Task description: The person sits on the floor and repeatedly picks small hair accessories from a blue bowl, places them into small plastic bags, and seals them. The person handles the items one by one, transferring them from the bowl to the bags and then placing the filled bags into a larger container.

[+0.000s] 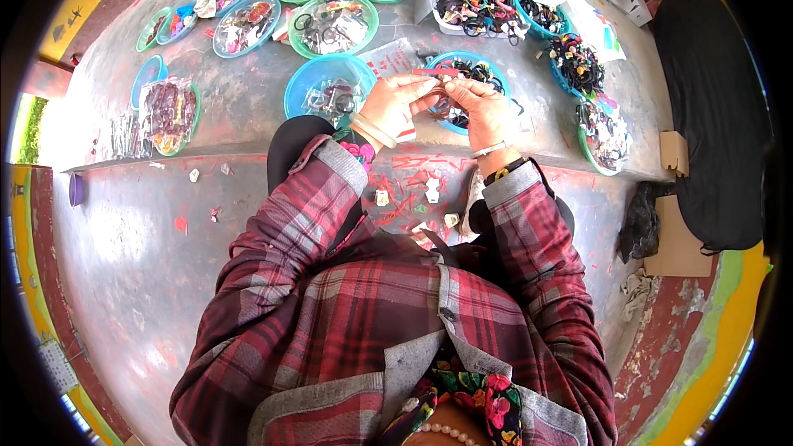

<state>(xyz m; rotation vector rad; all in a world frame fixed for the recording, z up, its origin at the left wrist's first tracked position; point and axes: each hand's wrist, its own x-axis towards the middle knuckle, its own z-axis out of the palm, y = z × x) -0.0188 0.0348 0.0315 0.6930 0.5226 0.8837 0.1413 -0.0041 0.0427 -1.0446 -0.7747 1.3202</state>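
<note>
The thumbs and fingertips of both hands are closed in a pinch, the left hand [393, 105] and the right hand [487, 113] nearly meeting over a thin reddish strip [435, 72], which is too small and too covered by the fingers to make out fully. The strip is held up in front of the person, over the near part of a grey ledge [239, 99]. Behind the right hand, and partly hidden by it, stands a blue basket [454, 54] heaped with dark hair ties [479, 73]; just beside the left hand, a wider blue basket [330, 66] holds clear packets [329, 101]. A printed paper [392, 58] lies between these two baskets. Farther back are a green basket [371, 23] with black loops in it and a white tray [446, 30] piled with more hair ties. A pale bangle [373, 130] circles the left wrist. Below the hands, red scraps [405, 163] and a few small white pieces [432, 190] lie on the floor [165, 256]
</note>
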